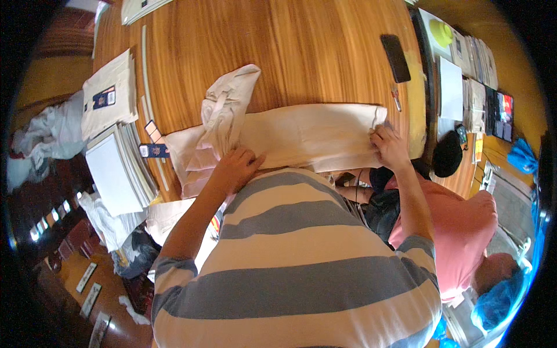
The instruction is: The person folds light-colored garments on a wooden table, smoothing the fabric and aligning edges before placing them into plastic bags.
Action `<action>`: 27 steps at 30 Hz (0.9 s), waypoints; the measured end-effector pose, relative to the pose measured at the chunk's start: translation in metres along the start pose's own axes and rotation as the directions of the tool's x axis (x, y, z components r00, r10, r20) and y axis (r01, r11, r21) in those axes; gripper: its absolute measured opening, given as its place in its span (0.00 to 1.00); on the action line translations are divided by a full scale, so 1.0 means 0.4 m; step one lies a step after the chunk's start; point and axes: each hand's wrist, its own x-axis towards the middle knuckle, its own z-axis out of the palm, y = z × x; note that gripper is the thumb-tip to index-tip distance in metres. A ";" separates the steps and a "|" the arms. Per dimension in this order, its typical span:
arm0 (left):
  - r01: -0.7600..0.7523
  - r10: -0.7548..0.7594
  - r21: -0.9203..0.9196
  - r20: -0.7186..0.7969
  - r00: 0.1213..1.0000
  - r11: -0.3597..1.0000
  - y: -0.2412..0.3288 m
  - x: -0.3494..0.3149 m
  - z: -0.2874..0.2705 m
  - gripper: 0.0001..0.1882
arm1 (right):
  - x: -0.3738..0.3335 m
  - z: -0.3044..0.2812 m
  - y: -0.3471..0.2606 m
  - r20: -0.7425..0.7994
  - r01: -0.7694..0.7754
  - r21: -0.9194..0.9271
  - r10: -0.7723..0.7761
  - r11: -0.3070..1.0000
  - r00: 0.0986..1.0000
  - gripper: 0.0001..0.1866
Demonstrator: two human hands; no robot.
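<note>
Head view: judged beige cloth (313, 133) light, soft, best held by edge; clamped right hand (389, 147) fingers there; couldn't tell for left hand (235, 168).

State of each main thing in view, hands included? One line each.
Beige cloth garment: right part spread flat, left part rumpled.
Bare left hand: on garment, grip unclear.
Bare right hand: at garment's right end, grip unclear.
Black rectangular phone: lying flat.
Folded beige garments: stacked.
White rectangular sheet: flat atop pile.
</note>
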 end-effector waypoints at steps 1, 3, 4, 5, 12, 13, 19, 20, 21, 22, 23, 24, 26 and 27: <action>-0.019 0.018 -0.016 -0.086 0.996 1.000 0.002 0.000 -0.006 0.26 | 0.006 -0.023 -0.011 0.050 -0.052 0.023 0.051 0.998 0.997 0.22; -0.018 0.010 -0.046 -0.178 0.984 0.999 0.012 0.022 -0.022 0.25 | 0.019 -0.072 -0.024 0.150 -0.153 0.063 0.143 0.986 0.978 0.20; -0.002 -0.008 -0.055 -0.183 0.983 0.999 0.011 0.044 -0.035 0.25 | 0.027 -0.050 -0.026 -0.022 -0.182 0.037 0.183 0.983 0.983 0.21; 0.014 -0.026 -0.063 -0.187 0.982 0.998 0.010 0.069 -0.041 0.25 | 0.038 -0.034 -0.028 0.019 -0.340 0.096 0.340 0.936 0.940 0.22; 0.158 -0.158 -0.013 -0.167 0.973 0.987 0.064 0.192 -0.003 0.39 | 0.130 0.164 -0.034 -0.326 -0.563 0.264 0.622 0.783 0.712 0.29; 0.166 -0.167 -0.018 -0.144 0.975 0.986 0.062 0.188 0.003 0.41 | 0.119 0.163 -0.016 -0.338 -0.615 0.266 0.670 0.742 0.662 0.30; 0.159 -0.160 -0.016 -0.155 0.975 0.987 0.064 0.183 0.002 0.42 | 0.129 0.062 0.024 -0.389 -0.408 0.279 0.491 0.869 0.780 0.15; 0.161 -0.162 -0.016 -0.154 0.975 0.987 0.066 0.181 -0.001 0.42 | 0.151 0.036 0.023 -0.352 -0.339 0.290 0.429 0.895 0.832 0.15; 0.165 -0.165 -0.012 -0.153 0.974 0.986 0.068 0.181 -0.001 0.42 | 0.163 0.010 0.022 -0.312 -0.275 0.302 0.367 0.913 0.876 0.15; 0.166 -0.165 -0.007 -0.153 0.974 0.986 0.067 0.184 -0.001 0.41 | 0.167 0.007 0.048 -0.299 -0.218 0.314 0.314 0.924 0.901 0.16; 0.168 -0.166 -0.001 -0.153 0.974 0.986 0.067 0.184 -0.001 0.41 | 0.163 -0.001 0.074 -0.121 -0.279 0.370 0.344 0.886 0.931 0.16; 0.172 -0.170 -0.003 -0.145 0.975 0.985 0.067 0.186 -0.003 0.41 | 0.157 -0.008 0.107 0.057 -0.345 0.412 0.353 0.843 0.934 0.16; 0.184 -0.184 -0.016 -0.133 0.974 0.983 0.071 0.187 -0.006 0.42 | 0.133 -0.007 0.166 0.275 -0.453 0.498 0.361 0.739 0.891 0.13; 0.176 -0.177 -0.021 -0.139 0.974 0.984 0.072 0.191 -0.008 0.42 | 0.103 0.027 0.199 0.196 -0.432 0.633 0.406 0.642 0.892 0.11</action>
